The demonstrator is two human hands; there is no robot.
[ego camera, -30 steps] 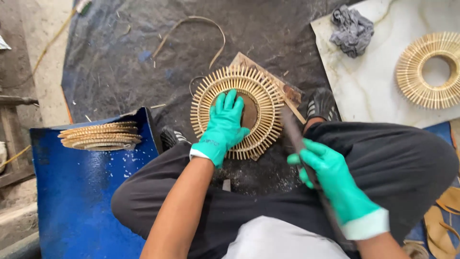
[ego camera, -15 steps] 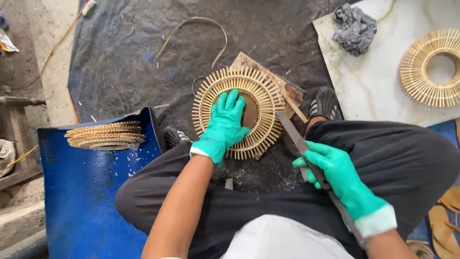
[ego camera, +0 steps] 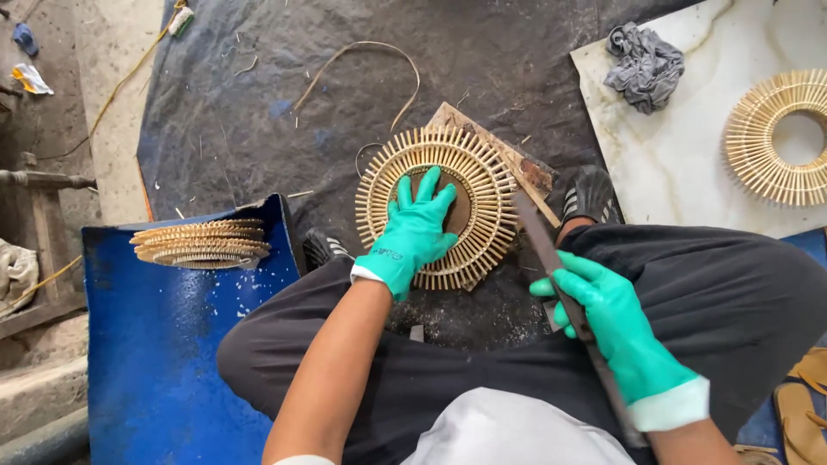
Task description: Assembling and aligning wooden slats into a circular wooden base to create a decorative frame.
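Note:
A round sunburst frame of thin bamboo sticks [ego camera: 482,172] lies on a wooden board [ego camera: 525,168] on the dark ground sheet in front of my crossed legs. My left hand [ego camera: 415,231], in a green glove, presses flat on the frame's middle with fingers spread. My right hand [ego camera: 607,314], also gloved in green, grips a long dark flat blade [ego camera: 538,232]. The blade's tip rests by the frame's right edge; its handle end runs back along my forearm.
A stack of similar bamboo rings [ego camera: 200,244] sits on a blue board [ego camera: 164,344] at left. Another ring [ego camera: 780,138] and a grey rag [ego camera: 642,65] lie on a white slab [ego camera: 689,164] at right. A curved cane strip [ego camera: 362,53] lies beyond. Sandals [ego camera: 801,387] are at far right.
The view has shifted slightly. My right hand with the blade has moved a little right and down. My left hand stays pressed on the frame.

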